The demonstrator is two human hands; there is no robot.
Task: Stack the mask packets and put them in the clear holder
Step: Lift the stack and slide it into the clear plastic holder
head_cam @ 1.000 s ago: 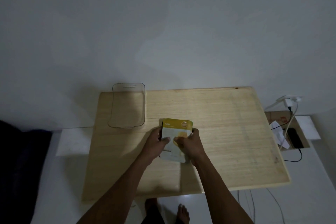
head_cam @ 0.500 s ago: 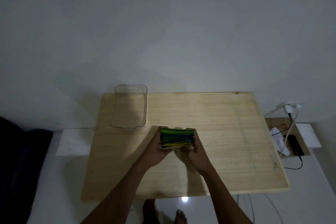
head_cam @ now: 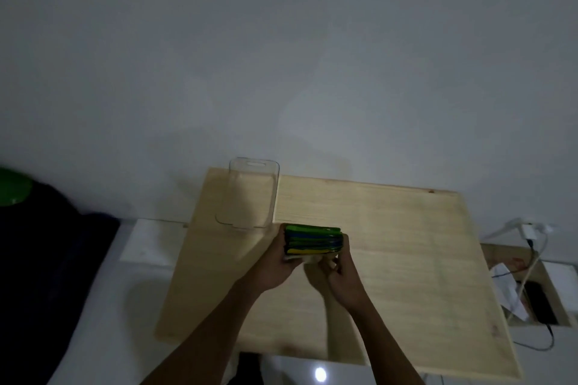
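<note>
Mask packets (head_cam: pixel 312 240) stacked, gripped; clear holder (head_cam: pixel 250 197) empty.

Your stack of mask packets (head_cam: pixel 312 240) sits just below the middle of the frame, turned on edge so you see green, blue and yellow edges pressed together. The clear holder (head_cam: pixel 248 195) stands empty just up and left of it, at the table's far left corner, apart from the stack.
</note>
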